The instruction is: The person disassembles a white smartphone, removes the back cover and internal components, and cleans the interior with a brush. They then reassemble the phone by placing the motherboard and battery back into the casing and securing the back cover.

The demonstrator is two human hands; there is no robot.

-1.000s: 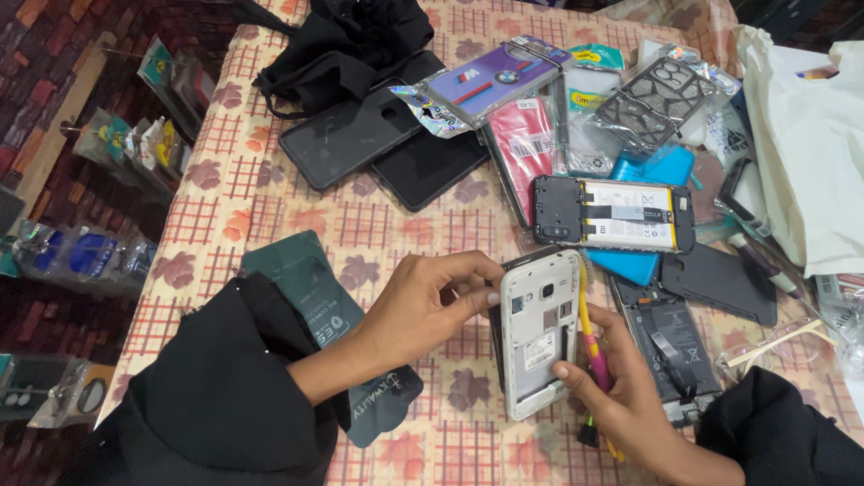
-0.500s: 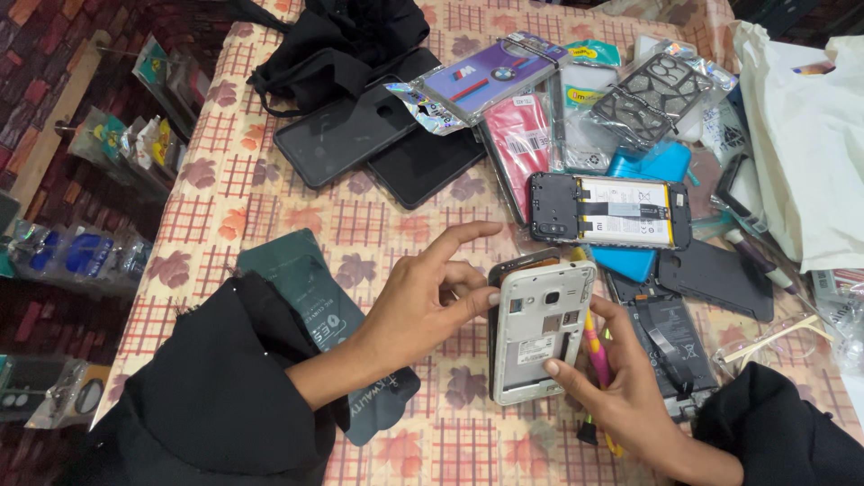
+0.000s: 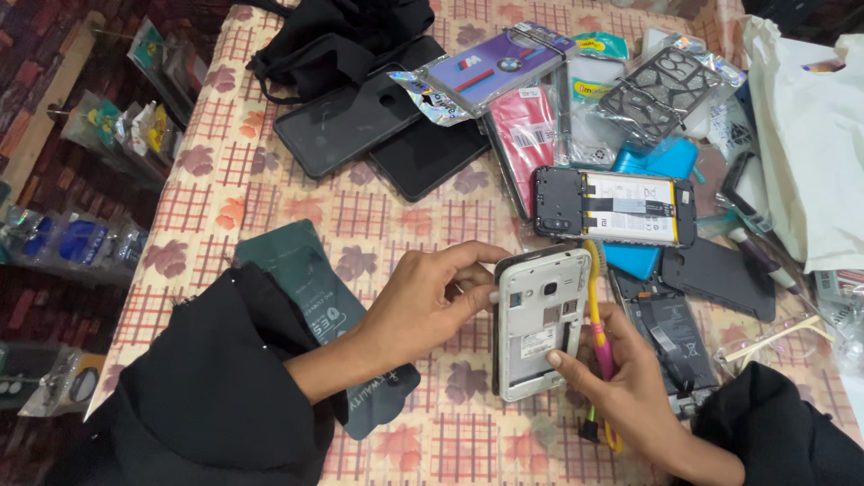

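Note:
A white phone point(image 3: 538, 322) with its back cover off lies face down between my hands, its empty battery bay showing. My left hand point(image 3: 423, 301) grips its left edge with the fingertips near the top corner. My right hand point(image 3: 621, 382) holds the phone's lower right side and also clasps a yellow and pink tool point(image 3: 598, 335) that runs along the phone's right edge. Both arms wear black sleeves.
An opened black phone with a white battery point(image 3: 616, 207) lies just beyond. Around it are phone cases in clear packets point(image 3: 558, 108), two black phones point(image 3: 378, 126), a black bag point(image 3: 342, 36), a dark pouch point(image 3: 306, 270), a loose battery point(image 3: 673, 337) and a white plastic bag point(image 3: 810, 135) on the checked tablecloth.
The white phone has shifted slightly and turned in my hands. My left fingers have moved up to its top left corner, and the tool now lies along its right edge.

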